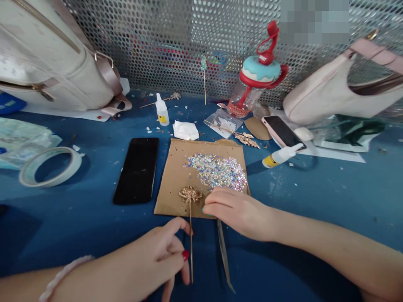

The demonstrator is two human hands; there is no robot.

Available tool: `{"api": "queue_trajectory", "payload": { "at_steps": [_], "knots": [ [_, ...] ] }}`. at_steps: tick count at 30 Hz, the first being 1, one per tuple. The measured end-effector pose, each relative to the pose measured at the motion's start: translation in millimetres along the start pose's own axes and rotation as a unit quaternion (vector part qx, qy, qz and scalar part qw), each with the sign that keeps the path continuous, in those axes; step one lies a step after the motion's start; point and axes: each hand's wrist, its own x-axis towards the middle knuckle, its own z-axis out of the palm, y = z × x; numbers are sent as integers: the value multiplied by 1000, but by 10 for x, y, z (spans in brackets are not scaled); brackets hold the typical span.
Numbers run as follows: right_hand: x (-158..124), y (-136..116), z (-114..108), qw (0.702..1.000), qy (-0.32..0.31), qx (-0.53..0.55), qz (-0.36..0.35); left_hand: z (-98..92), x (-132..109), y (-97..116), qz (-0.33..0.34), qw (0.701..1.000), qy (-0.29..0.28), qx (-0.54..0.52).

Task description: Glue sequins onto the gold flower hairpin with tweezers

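Note:
A gold hairpin (190, 194) with a flower-shaped head lies with its head on a cardboard sheet (170, 176) and its long stick pointing toward me. My left hand (160, 253) is beside that stick, fingers apart, its fingertips at or touching the stick. Over the cardboard's front right edge, my right hand (241, 212) has its fingers curled together; what they pinch, if anything, is hidden. Metal tweezers (223, 251) extend toward me from under that hand. Behind it, a pile of shiny multicoloured chips (220, 171) is spread over the cardboard.
A black phone (136, 171) lies left of the cardboard, and a tape roll (50, 167) farther left. Glue bottles (162, 112) (280, 157), a folded tissue (185, 130) and a red-and-blue cup (253, 84) stand around. Bags (47, 58) (333, 88) flank a perforated metal panel (157, 33).

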Motion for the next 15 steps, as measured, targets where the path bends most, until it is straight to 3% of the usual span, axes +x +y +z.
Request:
{"api": "queue_trajectory", "payload": {
  "at_steps": [9,13,15],
  "knots": [
    [-42,63,37,999,17,-11,33,-14,-26,35,3,1000,-10,1],
    [-1,63,37,998,52,-43,9,-14,-36,57,1,1000,-7,3],
    [-10,1,-69,994,77,-74,-19,-10,-33,49,1,1000,-9,-1]
  ]
}}
